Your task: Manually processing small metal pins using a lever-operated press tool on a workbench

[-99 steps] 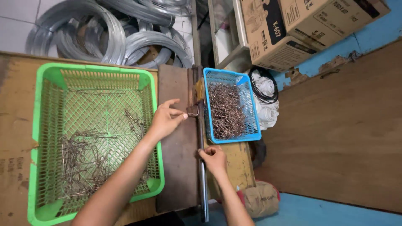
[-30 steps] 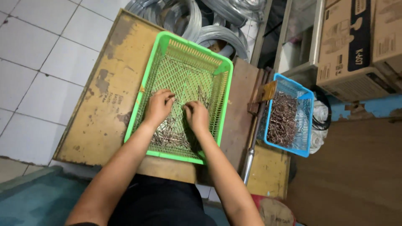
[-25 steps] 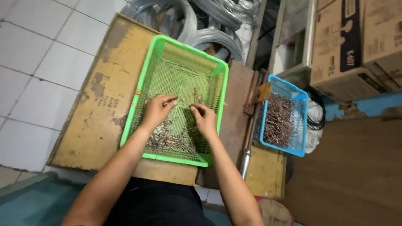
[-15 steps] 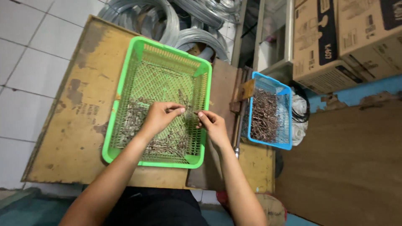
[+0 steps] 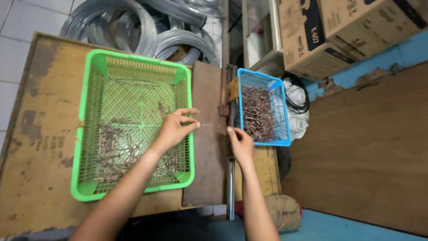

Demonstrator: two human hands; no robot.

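My left hand (image 5: 174,129) pinches one thin metal pin (image 5: 210,125) at the right rim of the green plastic basket (image 5: 89,134), pointing it toward a small metal fixture (image 5: 225,109) on the dark board. Loose pins (image 5: 120,147) lie in the basket's near half. My right hand (image 5: 240,145) rests on the long metal lever handle (image 5: 230,187) just left of the blue basket (image 5: 285,134), which is full of bent brown wire pieces (image 5: 256,111).
Coils of grey wire (image 5: 133,27) lie beyond the worn yellow table (image 5: 35,102). Cardboard boxes (image 5: 339,31) stand at the top right. A wooden panel (image 5: 365,147) fills the right side, with a tan sack (image 5: 285,212) below.
Both hands left the pile in the green basket. The left hand carried one pin to the right, and the right hand moved onto the lever beside the blue basket. The camera view shifted right.
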